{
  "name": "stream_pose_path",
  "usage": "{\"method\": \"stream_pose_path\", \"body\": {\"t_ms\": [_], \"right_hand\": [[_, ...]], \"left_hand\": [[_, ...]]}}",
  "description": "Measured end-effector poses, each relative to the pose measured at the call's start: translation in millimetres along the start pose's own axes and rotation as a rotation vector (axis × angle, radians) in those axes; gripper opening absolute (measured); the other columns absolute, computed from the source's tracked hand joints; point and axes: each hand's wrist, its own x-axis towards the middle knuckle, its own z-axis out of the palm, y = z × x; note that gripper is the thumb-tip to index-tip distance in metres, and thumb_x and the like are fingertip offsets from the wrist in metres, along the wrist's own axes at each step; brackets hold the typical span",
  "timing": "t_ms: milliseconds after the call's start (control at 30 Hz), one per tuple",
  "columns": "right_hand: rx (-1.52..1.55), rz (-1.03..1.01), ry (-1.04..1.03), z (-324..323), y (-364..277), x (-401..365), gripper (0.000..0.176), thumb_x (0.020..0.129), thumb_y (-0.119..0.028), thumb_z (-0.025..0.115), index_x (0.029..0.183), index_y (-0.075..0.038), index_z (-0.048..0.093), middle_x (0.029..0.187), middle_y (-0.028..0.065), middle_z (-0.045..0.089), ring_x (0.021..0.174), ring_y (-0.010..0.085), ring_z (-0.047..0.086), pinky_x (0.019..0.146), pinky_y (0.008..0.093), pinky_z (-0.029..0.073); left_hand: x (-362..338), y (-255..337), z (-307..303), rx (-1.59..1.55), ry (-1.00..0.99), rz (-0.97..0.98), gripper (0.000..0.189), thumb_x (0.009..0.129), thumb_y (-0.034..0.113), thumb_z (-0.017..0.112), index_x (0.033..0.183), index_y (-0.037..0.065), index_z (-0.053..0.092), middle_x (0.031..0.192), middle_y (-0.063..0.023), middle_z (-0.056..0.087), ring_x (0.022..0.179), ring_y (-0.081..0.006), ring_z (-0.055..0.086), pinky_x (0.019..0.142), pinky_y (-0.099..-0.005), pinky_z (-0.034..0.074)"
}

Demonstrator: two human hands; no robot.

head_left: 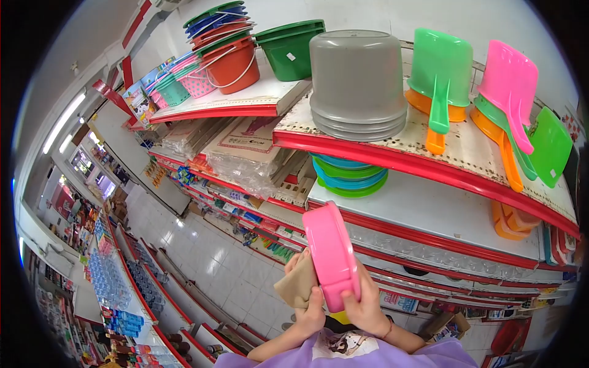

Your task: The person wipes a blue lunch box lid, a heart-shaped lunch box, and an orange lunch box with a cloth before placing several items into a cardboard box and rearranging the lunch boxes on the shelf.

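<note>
Pinching the pink container (pixel 330 254) in front of the shelf (pixel 423 170) is the left hand (pixel 367 302); the right hand (pixel 311 318) grips beige cloth (pixel 294 286) against it. Likely light, stiff, slippery plastic, best held around its sides.

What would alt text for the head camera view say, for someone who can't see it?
A left hand holds a tan cloth against a pink plastic container gripped by the right hand, before shop shelves with stacked buckets.
</note>
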Motion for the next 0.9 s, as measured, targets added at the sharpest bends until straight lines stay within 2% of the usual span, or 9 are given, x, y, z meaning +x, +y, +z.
{"method": "stream_pose_path", "body": {"t_ms": [100,200,300,433,500,567,667,733,900], "right_hand": [[0.219,0.231,-0.125,-13,9,4,0.05,0.092,-0.026,0.049,0.128,0.006,0.039,0.127,0.0258,0.045,0.117,0.0342,0.048,0.097,0.0362,0.037],[0.052,0.052,-0.214,-18,11,13,0.045,0.088,-0.018,0.052,0.126,0.004,0.043,0.123,0.0233,0.05,0.111,0.0336,0.053,0.093,0.0365,0.041],[-0.004,0.034,-0.256,-24,12,14,0.043,0.084,-0.014,0.055,0.123,0.003,0.046,0.117,0.0223,0.055,0.102,0.0345,0.058,0.086,0.0364,0.046],[-0.066,-0.043,-0.169,-17,9,9,0.039,0.088,-0.023,0.053,0.116,0.004,0.051,0.096,0.0192,0.061,0.083,0.0283,0.062,0.073,0.0321,0.047],[-0.037,-0.011,-0.1,-11,4,6,0.043,0.089,-0.032,0.051,0.108,0.006,0.055,0.077,0.0139,0.061,0.064,0.0194,0.061,0.059,0.0279,0.045],[-0.05,0.066,-0.096,-5,3,6,0.039,0.089,-0.029,0.051,0.106,0.006,0.055,0.075,0.0133,0.061,0.062,0.0178,0.059,0.058,0.0266,0.044],[-0.121,0.12,-0.128,-1,8,8,0.03,0.087,-0.012,0.053,0.113,0.003,0.052,0.088,0.0162,0.063,0.078,0.0216,0.064,0.068,0.0294,0.048],[-0.019,0.101,0.013,7,19,7,0.029,0.085,-0.007,0.052,0.112,0.003,0.052,0.088,0.0147,0.064,0.078,0.0177,0.063,0.067,0.0284,0.048],[0.065,0.142,0.116,11,19,9,0.026,0.085,-0.004,0.051,0.11,0.003,0.054,0.083,0.0112,0.065,0.072,0.0126,0.06,0.064,0.0255,0.047]], "left_hand": [[17,-1,-15,0.308,0.041,0.329,0.048,0.083,0.033,0.056,0.118,-0.001,0.055,0.122,-0.0113,0.042,0.11,-0.0211,0.036,0.091,-0.0343,0.033],[42,43,-24,1.037,-0.238,0.881,0.038,0.076,0.036,0.058,0.106,0.013,0.067,0.112,-0.0032,0.052,0.1,-0.019,0.037,0.082,-0.0334,0.035],[51,37,-28,1.156,-0.298,0.999,0.031,0.079,0.039,0.052,0.091,0.019,0.073,0.105,-0.005,0.053,0.094,-0.0234,0.037,0.08,-0.0307,0.033],[73,33,-40,1.094,-0.07,0.849,0.033,0.069,0.03,0.06,0.1,0.025,0.07,0.106,0.004,0.056,0.092,-0.0231,0.035,0.084,-0.0361,0.031],[88,37,-45,1.026,-0.065,0.678,0.032,0.064,0.025,0.062,0.094,0.019,0.071,0.106,0.0012,0.057,0.095,-0.0262,0.037,0.089,-0.0378,0.028],[89,33,-49,1.07,-0.085,0.627,0.033,0.061,0.024,0.064,0.091,0.015,0.071,0.106,0.0,0.058,0.097,-0.0275,0.038,0.091,-0.0394,0.026],[61,15,-47,1.073,-0.204,0.85,0.037,0.056,0.028,0.067,0.091,0.018,0.07,0.109,0.0034,0.058,0.097,-0.0249,0.038,0.086,-0.0388,0.027],[37,7,-40,1.001,-0.39,0.876,0.042,0.055,0.034,0.067,0.095,0.022,0.07,0.112,0.0066,0.057,0.094,-0.0227,0.037,0.084,-0.0352,0.028],[36,6,-37,1.089,-0.299,1.036,0.046,0.059,0.036,0.064,0.103,0.024,0.068,0.112,0.0071,0.052,0.092,-0.0207,0.036,0.083,-0.0334,0.029]]}}
